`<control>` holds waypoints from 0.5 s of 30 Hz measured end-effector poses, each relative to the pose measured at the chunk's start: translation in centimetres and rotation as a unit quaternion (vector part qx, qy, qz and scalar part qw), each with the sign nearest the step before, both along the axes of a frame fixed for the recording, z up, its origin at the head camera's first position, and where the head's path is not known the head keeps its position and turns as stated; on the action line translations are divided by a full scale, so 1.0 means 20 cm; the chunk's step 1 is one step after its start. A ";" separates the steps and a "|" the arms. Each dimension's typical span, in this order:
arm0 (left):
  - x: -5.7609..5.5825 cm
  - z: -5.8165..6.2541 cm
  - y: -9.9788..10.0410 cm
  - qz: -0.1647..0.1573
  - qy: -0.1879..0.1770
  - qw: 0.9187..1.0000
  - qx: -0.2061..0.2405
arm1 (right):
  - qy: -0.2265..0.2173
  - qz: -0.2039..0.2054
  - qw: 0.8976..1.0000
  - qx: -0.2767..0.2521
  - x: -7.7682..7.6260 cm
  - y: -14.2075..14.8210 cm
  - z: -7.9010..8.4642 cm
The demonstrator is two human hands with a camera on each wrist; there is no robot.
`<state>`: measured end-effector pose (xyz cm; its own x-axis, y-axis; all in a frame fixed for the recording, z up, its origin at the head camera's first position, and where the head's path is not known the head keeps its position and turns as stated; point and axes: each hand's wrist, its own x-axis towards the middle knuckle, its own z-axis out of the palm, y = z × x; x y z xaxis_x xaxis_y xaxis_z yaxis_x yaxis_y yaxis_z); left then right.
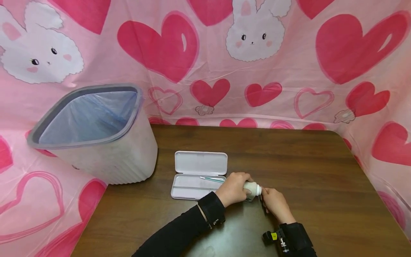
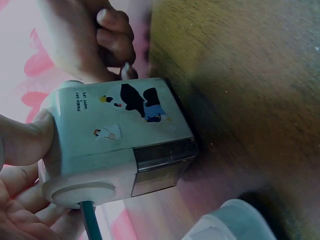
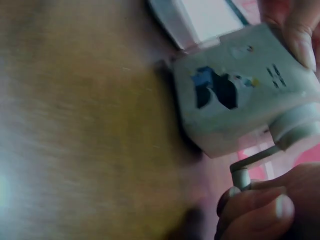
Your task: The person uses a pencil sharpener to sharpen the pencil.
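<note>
i see the left hand curled round the sharpener, just right of the pencil case, and the right hand pinching its crank; uneven cranking could twist the body and snap the pencil.

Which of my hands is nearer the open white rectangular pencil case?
Left. Your left hand is at the right end of the case, holding the pale, boxy pencil sharpener; your right hand is farther right, gripping the sharpener's crank handle.
</note>
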<state>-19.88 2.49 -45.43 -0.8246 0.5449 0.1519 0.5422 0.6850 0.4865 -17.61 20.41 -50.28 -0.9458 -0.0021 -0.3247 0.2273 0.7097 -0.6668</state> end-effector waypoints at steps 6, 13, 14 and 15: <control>0.01 -0.02 0.01 -0.002 0.006 1.000 0.017 | 0.018 0.001 0.999 0.044 0.10 0.00 0.00; 0.01 -0.01 0.00 -0.004 0.017 1.000 0.005 | 0.039 -0.012 0.999 0.034 0.22 -0.03 0.03; 0.01 -0.01 0.00 -0.004 0.020 1.000 0.001 | 0.034 -0.023 0.999 0.018 0.23 -0.03 0.04; 0.01 -0.01 0.00 -0.005 0.023 1.000 -0.002 | 0.031 -0.031 0.999 0.001 0.24 -0.03 0.05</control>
